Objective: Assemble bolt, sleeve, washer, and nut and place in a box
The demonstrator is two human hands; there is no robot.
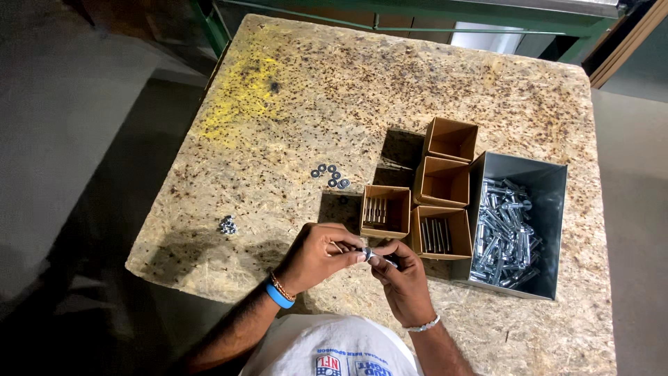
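Note:
Both of my hands meet over the near edge of a chipboard table (292,104). My left hand (320,256) pinches one end of a shiny metal bolt (370,254), and my right hand (402,278) grips the other end, fingers curled around it. Just beyond my hands stand two small cardboard boxes with bolts stood in them, one (386,212) straight ahead and one (441,233) to its right. A grey metal bin (550,188) full of loose silver bolts sits at the right.
Two more small cardboard boxes (451,139) (442,182) stand behind the filled ones. Several dark washers (330,176) lie mid-table, and a small heap of silver nuts (227,225) lies near the left edge. A green metal frame (390,10) runs behind the table.

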